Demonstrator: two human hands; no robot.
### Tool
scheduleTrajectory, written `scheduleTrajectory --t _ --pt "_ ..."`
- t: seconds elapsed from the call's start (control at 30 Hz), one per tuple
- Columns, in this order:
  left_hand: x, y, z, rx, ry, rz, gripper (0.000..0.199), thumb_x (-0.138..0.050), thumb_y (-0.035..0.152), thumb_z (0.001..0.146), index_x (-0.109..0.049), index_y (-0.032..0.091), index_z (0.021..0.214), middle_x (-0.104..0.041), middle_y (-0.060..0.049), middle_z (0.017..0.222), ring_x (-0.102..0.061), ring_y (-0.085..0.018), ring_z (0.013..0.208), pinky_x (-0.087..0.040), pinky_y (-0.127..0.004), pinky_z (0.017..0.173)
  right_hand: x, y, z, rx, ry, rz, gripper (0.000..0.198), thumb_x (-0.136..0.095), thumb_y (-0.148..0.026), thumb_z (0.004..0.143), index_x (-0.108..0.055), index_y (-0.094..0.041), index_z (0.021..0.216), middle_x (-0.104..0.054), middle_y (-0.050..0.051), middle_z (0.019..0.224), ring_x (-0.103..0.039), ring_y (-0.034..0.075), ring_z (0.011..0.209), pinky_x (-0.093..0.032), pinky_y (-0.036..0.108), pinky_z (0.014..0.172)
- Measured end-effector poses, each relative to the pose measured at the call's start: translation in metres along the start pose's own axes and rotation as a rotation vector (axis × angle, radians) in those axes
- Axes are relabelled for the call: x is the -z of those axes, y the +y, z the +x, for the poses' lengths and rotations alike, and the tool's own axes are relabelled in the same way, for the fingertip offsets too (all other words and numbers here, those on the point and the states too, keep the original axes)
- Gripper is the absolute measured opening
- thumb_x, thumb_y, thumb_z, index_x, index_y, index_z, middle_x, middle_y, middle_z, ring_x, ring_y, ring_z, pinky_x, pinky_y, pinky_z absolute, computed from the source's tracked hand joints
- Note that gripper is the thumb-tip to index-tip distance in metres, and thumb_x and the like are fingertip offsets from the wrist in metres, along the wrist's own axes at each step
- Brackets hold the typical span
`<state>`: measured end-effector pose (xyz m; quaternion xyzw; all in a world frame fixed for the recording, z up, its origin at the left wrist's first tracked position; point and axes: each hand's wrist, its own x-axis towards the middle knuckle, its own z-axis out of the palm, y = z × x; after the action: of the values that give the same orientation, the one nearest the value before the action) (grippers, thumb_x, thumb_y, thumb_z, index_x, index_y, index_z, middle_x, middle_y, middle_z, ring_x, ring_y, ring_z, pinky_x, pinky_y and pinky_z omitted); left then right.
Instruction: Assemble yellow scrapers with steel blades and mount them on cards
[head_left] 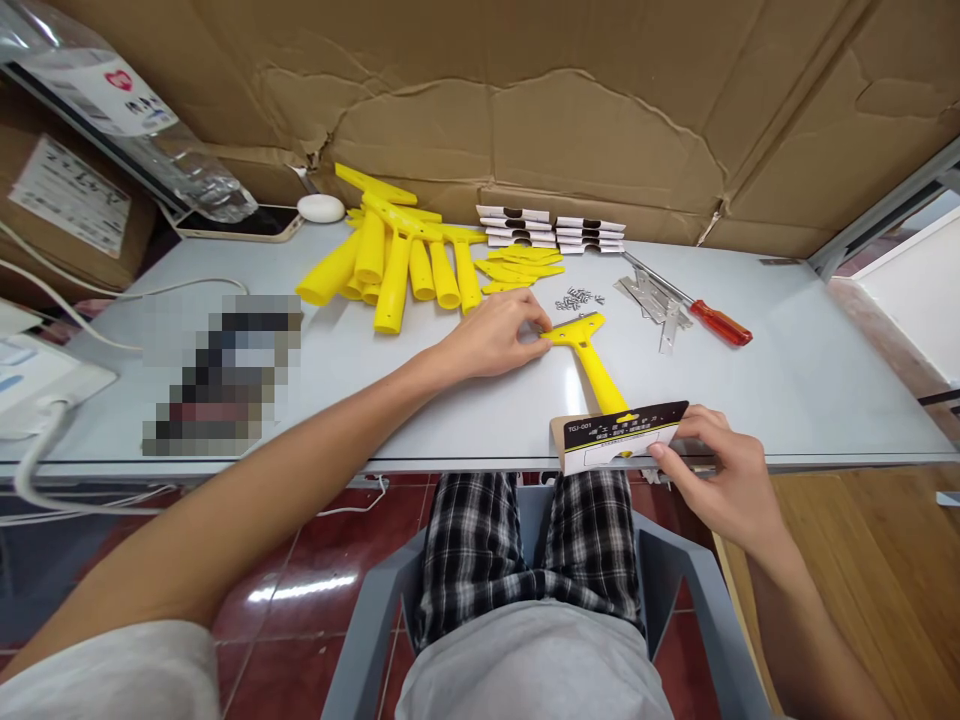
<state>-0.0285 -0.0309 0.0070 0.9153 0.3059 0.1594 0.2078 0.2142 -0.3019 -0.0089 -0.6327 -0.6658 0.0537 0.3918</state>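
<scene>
A yellow scraper [592, 365] lies on the table in front of me, its head pointing away and its handle toward me. My left hand [495, 335] pinches the left end of the scraper's head between thumb and fingers. In my right hand [724, 465] is a folded black and white card sleeve [619, 438], gripped at its right edge. The sleeve sits around the lower end of the scraper's handle, hiding most of that end. Small screws [577, 299] are scattered just beyond the scraper's head.
Yellow scraper handles [394, 280] are heaped at the back, beside flat yellow plates [521, 268] and stacked card sleeves [517, 227]. Metal blades [656, 303] and a red screwdriver [720, 322] lie right. A plastic bottle [142, 110] leans over a phone [240, 224]. Cardboard [525, 110] stands behind.
</scene>
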Motion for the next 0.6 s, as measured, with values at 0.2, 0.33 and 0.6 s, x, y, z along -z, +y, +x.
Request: scheduleTrajectory --t 0.2,0.33,0.6 --pt "0.0 0.003 -0.004 -0.067 -0.002 -0.008 0.025 -0.073 0.038 0.103 -0.087 0.021 0.114 -0.079 -0.011 0.129 -0.073 -0.032 0.118 -0.058 -0.048 0.108 0.005 -0.002 0.002 -0.194 -0.012 0.114 0.024 -0.078 -0.042 0.105 -0.077 -0.019 0.097 -0.08 0.002 0.099 -0.074 0.009 0.088 -0.057 0.024 0.079" --pt "-0.003 0.006 -0.007 -0.08 0.005 0.013 0.025 -0.069 0.039 0.107 -0.087 0.023 0.115 -0.078 -0.011 0.133 -0.074 -0.029 0.112 -0.059 -0.046 0.103 0.008 -0.006 0.008 -0.249 -0.003 0.184 0.028 -0.079 -0.045 0.105 -0.076 -0.018 0.098 -0.077 0.002 0.094 -0.072 0.007 0.084 -0.056 0.02 0.076" --pt "-0.001 0.006 -0.006 -0.091 -0.034 -0.045 0.022 -0.072 0.04 0.105 -0.086 0.022 0.108 -0.078 -0.01 0.129 -0.074 -0.027 0.105 -0.058 -0.044 0.096 0.011 -0.028 0.021 -0.214 0.027 0.323 0.026 -0.078 -0.042 0.106 -0.076 -0.018 0.098 -0.079 0.004 0.094 -0.075 0.009 0.082 -0.062 0.02 0.073"
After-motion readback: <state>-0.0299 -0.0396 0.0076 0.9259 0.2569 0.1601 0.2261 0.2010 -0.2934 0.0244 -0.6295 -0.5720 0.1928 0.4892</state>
